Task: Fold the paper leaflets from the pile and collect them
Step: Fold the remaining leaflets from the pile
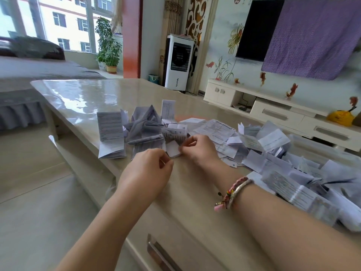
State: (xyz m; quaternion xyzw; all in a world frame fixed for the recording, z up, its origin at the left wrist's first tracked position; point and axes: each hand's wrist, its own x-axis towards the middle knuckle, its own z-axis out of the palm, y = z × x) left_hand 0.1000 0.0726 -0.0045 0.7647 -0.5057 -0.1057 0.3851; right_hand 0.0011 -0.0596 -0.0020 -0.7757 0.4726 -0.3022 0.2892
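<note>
1. Forearms reach in from the near edge of a glossy beige table [82, 94], the right one wearing beaded bracelets [233, 192] at the wrist; a metal drawer handle [158, 253] shows on the table's front face below them.
2. Left hand [147, 171] hovers over the near-left part of the tabletop with fingers curled and thumb meeting forefinger; whether any paper sits in that pinch cannot be told.
3. Right hand [197, 150], just beyond, pinches the right edge of a small white folded leaflet [172, 148] between thumb and fingertips, the leaflet resting on the tabletop between the two hands.
4. Loose leaflets form a wide pile [273, 153] that runs along the right side of the table, from the near right edge back toward the middle.
5. Folded leaflets stand in a cluster [144, 126] just behind the hands, with one tall printed sheet [110, 132] at the left of it, close to the table's left edge.
6. Beyond the far edge stand a white air cooler [178, 62], a low white TV cabinet [273, 110] and a wall-mounted television [257, 30] half draped in purple cloth [312, 36]; potted plants [108, 45] sit by the window at far left.
</note>
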